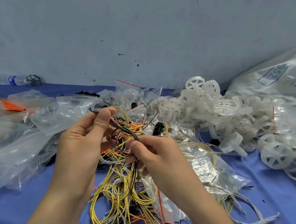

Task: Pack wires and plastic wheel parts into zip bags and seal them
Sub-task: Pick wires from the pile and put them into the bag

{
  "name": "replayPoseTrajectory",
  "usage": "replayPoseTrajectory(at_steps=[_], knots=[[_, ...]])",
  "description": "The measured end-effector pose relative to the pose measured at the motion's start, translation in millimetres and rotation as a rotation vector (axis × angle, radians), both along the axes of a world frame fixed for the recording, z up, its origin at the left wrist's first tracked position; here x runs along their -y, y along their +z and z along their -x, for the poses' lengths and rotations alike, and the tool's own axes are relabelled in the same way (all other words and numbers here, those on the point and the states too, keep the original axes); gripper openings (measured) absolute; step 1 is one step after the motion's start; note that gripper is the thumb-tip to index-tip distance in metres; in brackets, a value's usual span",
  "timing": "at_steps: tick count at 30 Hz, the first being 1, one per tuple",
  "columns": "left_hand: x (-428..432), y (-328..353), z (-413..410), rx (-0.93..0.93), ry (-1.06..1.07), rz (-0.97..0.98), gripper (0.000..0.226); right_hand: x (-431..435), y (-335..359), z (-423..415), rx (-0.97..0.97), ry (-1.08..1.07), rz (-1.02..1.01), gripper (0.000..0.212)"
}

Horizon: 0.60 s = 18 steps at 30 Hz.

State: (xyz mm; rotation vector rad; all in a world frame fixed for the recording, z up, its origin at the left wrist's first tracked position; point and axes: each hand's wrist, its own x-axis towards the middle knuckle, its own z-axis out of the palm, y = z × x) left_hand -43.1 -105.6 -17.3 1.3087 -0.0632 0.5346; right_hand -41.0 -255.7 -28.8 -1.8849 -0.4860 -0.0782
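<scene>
Water bottle [16, 80] against blue-grey wall [116, 26]

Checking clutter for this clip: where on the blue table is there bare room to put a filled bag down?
Bare blue cloth shows right of the right hand, below the white wheel pile and past the grey wires. A smaller patch lies at the lower left, under the heap of clear bags. The centre, around the yellow wires and left hand, is crowded.

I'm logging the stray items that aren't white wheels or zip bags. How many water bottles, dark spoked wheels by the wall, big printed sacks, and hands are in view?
water bottle: 1
dark spoked wheel: 1
printed sack: 1
Hands pinching the black wires: 2 (left hand, right hand)
Total: 5
</scene>
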Motion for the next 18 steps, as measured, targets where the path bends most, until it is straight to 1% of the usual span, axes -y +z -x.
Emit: replayPoseTrajectory(at_steps=[2,5,7,9,13,16,18], knots=[[4,-7,-2,-0.098,-0.109,0.109,0.018,4,-1,-3,-0.048,-0.014,-0.191,0.021],[16,-17,-3,-0.223,-0.280,0.223,0.021,10,0,-5,-0.185,-0.001,-0.534,0.021],[23,-18,-3,-0.274,-0.377,0.285,0.031,13,-1,-6,-0.182,-0.019,-0.622,0.017],[29,-18,-2,-0.294,-0.429,0.326,0.035,14,-2,-6,-0.150,-0.050,-0.645,0.015],[38,-20,2,-0.294,-0.373,0.277,0.025,13,-3,-7,-0.065,-0.140,-0.684,0.014],[47,-22,5,-0.313,-0.372,0.272,0.023,12,-4,-7,0.075,-0.254,-0.562,0.014],[52,-23,6,-0.322,-0.373,0.278,0.023,10,-5,-6,0.129,-0.298,-0.499,0.014]])
